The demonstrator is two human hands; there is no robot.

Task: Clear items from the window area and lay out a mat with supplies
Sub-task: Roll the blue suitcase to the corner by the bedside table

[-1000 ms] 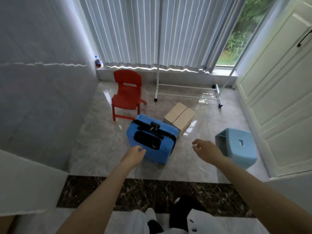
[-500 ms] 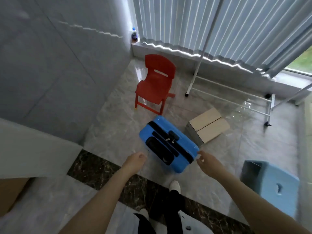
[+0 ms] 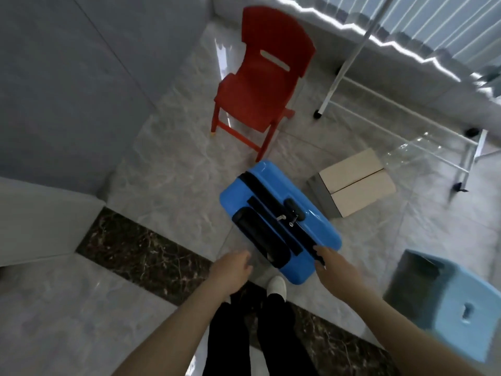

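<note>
A blue hard-shell suitcase (image 3: pixel 282 185) with a black zip and a black handle lies on the grey tile floor just ahead of my feet. My left hand (image 3: pixel 230 270) hovers loosely curled beside the suitcase's near left corner and holds nothing. My right hand (image 3: pixel 333 270) reaches the suitcase's near right edge, its fingertips on the black zip strip, with no closed grip showing. Behind the suitcase stand a small red plastic chair (image 3: pixel 257 90) and a closed cardboard box (image 3: pixel 357 185). No mat is in view.
A light blue plastic stool (image 3: pixel 447 308) stands at my right. A white metal rack (image 3: pixel 339 77) runs along the curtained window (image 3: pixel 433 23) at the back. A grey wall (image 3: pixel 67 90) closes the left side. A dark marble strip (image 3: pixel 141 256) crosses the floor under my feet.
I have stepped closer and tilted my view down. Both hands have moved forward and down to the suitcase's near end, and the right fingertips now touch it.
</note>
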